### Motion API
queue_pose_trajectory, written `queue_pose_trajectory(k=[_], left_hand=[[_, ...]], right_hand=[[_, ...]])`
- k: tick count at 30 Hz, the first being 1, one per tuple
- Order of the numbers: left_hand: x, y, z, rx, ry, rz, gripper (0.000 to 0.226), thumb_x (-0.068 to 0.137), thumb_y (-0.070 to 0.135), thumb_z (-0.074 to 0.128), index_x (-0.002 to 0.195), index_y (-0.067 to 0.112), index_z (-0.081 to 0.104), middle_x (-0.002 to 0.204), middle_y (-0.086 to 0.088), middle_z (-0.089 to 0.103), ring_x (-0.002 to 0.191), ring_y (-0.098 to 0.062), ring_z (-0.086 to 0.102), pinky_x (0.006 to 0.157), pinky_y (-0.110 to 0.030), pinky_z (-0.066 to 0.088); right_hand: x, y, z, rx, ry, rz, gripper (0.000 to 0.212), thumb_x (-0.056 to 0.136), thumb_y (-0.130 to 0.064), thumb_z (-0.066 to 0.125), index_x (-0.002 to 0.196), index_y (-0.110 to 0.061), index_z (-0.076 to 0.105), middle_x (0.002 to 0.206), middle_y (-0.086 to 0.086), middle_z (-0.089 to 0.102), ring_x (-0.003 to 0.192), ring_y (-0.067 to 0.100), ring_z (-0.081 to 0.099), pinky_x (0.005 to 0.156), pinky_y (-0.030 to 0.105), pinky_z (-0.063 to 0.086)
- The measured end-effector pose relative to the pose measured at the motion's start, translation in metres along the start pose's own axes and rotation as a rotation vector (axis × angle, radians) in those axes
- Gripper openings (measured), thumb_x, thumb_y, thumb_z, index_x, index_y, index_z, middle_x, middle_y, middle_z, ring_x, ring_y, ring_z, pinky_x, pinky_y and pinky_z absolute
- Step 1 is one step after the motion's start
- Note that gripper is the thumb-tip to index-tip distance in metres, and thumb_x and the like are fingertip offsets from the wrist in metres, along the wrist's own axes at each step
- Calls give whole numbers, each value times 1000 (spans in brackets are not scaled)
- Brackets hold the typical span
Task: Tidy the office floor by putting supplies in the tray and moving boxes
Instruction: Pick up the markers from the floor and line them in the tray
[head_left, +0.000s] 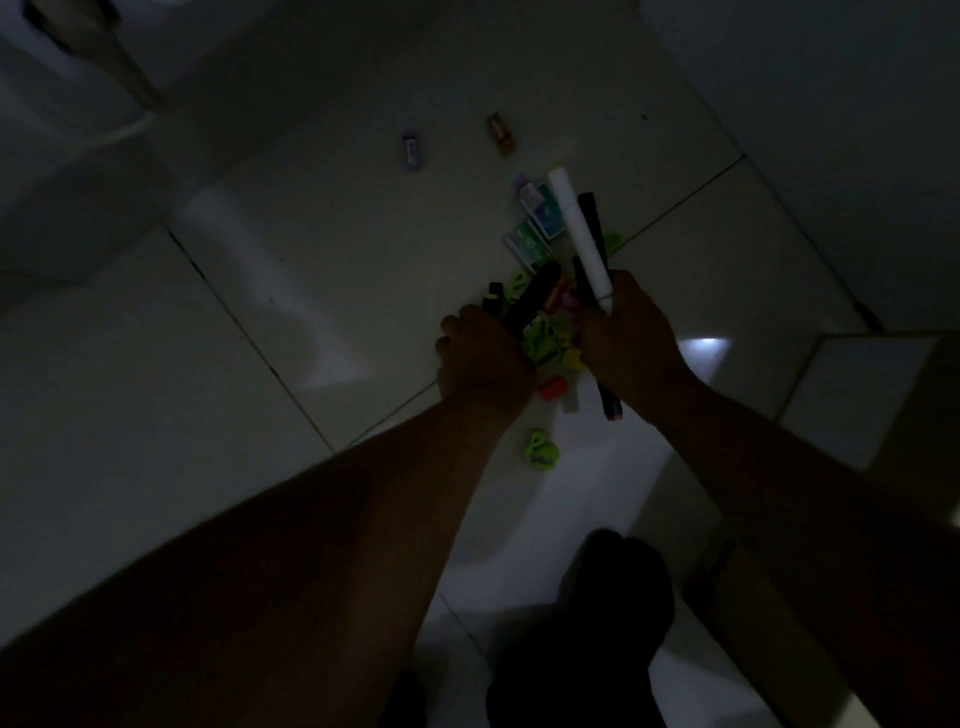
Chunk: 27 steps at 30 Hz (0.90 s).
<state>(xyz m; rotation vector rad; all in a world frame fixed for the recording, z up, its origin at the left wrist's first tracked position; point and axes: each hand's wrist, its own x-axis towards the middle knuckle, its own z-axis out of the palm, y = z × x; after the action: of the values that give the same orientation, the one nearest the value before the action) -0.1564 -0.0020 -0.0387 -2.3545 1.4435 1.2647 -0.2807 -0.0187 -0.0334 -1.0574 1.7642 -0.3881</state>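
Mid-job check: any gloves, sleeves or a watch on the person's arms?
No gloves: left hand and right hand are bare. Both the left forearm and right forearm are uncovered to the frame edge, no sleeve, watch or band showing. Rings: too dim to tell.

On my feed I make out a white marker (579, 234), a black marker (535, 296), a black pen (608, 400) with a pink tip, lime-green clips (545, 338), an orange cap (552, 388), a purple eraser (412, 148), a brown block (502, 134) and green-and-white packets (527, 243), all on a white-tiled floor (260, 364) with dark grout lines.
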Motion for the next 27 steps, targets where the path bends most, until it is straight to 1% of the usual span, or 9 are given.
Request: queue_pose_trajectory(k=[3, 5, 7, 10, 12, 15, 19, 22, 27], left_hand=[[1, -4, -6, 14, -31, 16, 47, 94, 18, 47, 135, 0, 31, 137, -20, 37, 124, -36, 41, 101, -40, 36], [2, -5, -11, -61, -53, 48, 46, 95, 17, 46, 135, 0, 32, 134, -20, 42, 119, -36, 46, 97, -40, 42], [4, -8, -19, -252, -119, -2, 41, 94, 17, 49, 131, 3, 38, 122, -18, 52, 104, -31, 54, 82, -34, 48], [0, -10, -31, -448, -262, -51, 23, 90, 11, 49, 114, 9, 48, 100, -16, 57, 84, -25, 53, 74, -32, 45], [-9, -8, -41, -493, -312, -46, 17, 90, 9, 50, 106, 14, 48, 85, -10, 56, 74, -21, 54, 67, -30, 45], [-29, -5, -62, -545, -402, -43, 11, 88, 8, 52, 91, 18, 50, 71, -4, 53, 60, -15, 52, 53, -24, 46], [-55, -3, -93, -449, -508, -43, 10, 87, 9, 52, 89, 19, 52, 71, -5, 57, 62, -18, 57, 59, -27, 48], [-82, 6, -123, -456, -581, -45, 10, 89, 8, 52, 94, 17, 53, 75, -5, 58, 64, -15, 57, 57, -24, 50], [-144, 34, -191, -551, -654, -50, 14, 93, 11, 56, 106, 14, 53, 82, -5, 58, 70, -15, 59, 71, -36, 55]], right_hand=[[-5, -1, 6, 89, -52, 38, 24, 97, -12, 47, 120, -5, 50, 91, 11, 54, 79, 22, 54, 65, 31, 47], [-6, -3, 9, 119, -54, 46, 21, 97, -12, 47, 117, -7, 51, 84, 5, 53, 71, 17, 52, 59, 23, 47], [-6, -6, 11, 151, -53, 50, 18, 97, -9, 46, 114, -9, 52, 80, 2, 52, 69, 14, 50, 56, 16, 44], [-9, -14, 12, 295, -78, 99, 25, 97, -5, 46, 121, -7, 53, 87, 6, 55, 76, 18, 51, 68, 25, 44], [-15, -24, 7, 384, -80, 105, 25, 96, -9, 50, 121, -9, 55, 80, 0, 55, 67, 10, 53, 63, 23, 45], [-32, -43, -4, 546, -86, 78, 11, 96, -19, 55, 106, -24, 59, 79, -2, 58, 58, 4, 60, 55, 22, 52], [-52, -73, -22, 552, -57, -5, 10, 96, -22, 55, 105, -25, 60, 90, -3, 64, 63, 6, 62, 64, 30, 52], [-74, -102, -41, 498, -86, -83, 17, 97, -22, 54, 114, -23, 60, 96, -10, 69, 64, 4, 60, 59, 26, 49], [-129, -160, -76, 415, -144, -133, 26, 98, -25, 52, 122, -21, 58, 105, -9, 71, 71, 5, 59, 62, 27, 49]])
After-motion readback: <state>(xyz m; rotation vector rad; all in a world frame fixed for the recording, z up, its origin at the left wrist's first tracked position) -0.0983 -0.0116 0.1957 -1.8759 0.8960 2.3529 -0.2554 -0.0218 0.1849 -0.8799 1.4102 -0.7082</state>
